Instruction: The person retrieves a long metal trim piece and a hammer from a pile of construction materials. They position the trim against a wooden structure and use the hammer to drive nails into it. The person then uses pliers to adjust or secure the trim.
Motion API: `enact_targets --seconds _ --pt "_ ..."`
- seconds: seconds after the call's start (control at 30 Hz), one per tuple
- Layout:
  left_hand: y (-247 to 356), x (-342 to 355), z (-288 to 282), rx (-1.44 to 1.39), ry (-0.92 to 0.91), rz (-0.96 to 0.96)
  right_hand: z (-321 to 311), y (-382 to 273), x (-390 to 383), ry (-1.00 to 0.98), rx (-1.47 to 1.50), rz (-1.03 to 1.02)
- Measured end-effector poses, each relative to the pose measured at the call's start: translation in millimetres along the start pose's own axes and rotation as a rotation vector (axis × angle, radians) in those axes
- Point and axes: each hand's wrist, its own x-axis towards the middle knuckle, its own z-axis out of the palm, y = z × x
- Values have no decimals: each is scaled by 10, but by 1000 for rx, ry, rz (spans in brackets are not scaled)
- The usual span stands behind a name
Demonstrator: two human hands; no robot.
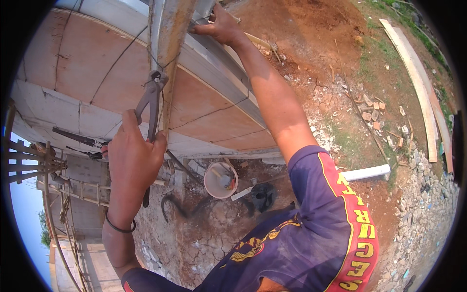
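Note:
My left hand (135,151) is closed around the handles of dark steel pincers (152,100). Their jaws point upward and meet thin tie wire beside a long, narrow metal channel (174,34) with rusty marks. At the top, my right hand (223,28) grips the edge of a grey metal beam (214,58), its fingers partly hidden by the metal. Behind both hands, brownish formwork panels (102,53) are crossed by several thin wires. I cannot tell whether the jaws are fully closed on the wire.
Below the panels stands a pale bucket (221,180) with tools inside, near a black plastic bag (263,196). Another pair of black-handled tools (80,141) sits by the panel at left. Bamboo scaffolding (73,192), a white pipe (365,173), rubble (421,209) and long planks (413,78) lie around.

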Motion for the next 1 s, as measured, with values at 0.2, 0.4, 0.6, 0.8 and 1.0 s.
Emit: enact_targets --seconds 0.2,0.4,0.6,0.8,1.0 --pt "87 -61 249 213 223 -63 -36 -105 -6 61 -12 -34" --pt "173 -138 262 29 214 -66 322 -1288 -1375 491 102 136" --pt "266 -307 272 -142 113 -77 1064 -1983 -1774 12 675 486" --pt "427 -608 -17 -138 142 -59 1157 -2175 -1325 76 1067 811" --pt "-12 -583 -223 -1527 -557 -622 1278 -1964 -1366 -32 1456 733"
